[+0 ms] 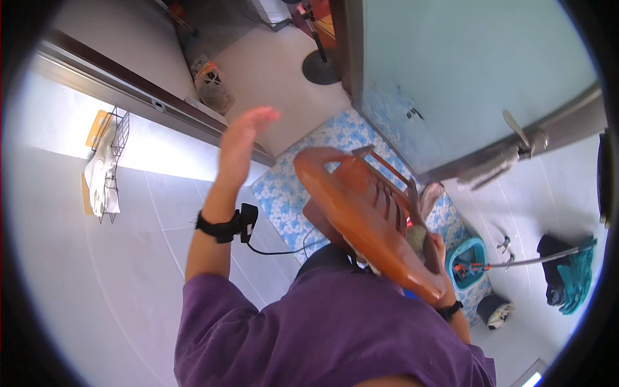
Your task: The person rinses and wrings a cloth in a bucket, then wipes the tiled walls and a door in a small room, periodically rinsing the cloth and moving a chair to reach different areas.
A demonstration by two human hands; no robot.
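A glossy brown plastic chair (367,219) with slats is tipped on its side in front of my body. My right hand (440,248) is closed on its right side, and the chair hides most of the fingers. My left hand (240,145) is raised to the left of the chair, apart from it. Its fingers are stretched out with nothing in them. A black strap with a small box (232,224) is around my left wrist, and a cable runs from it toward my waist.
Blue flowered flooring (284,193) lies below. Ahead is a doorway beside a frosted door (464,77); a round black stand base (322,66) sits beyond it. A wire rack (119,138) hangs on the left wall. At right are a teal basin (474,248) and a bucket (495,311).
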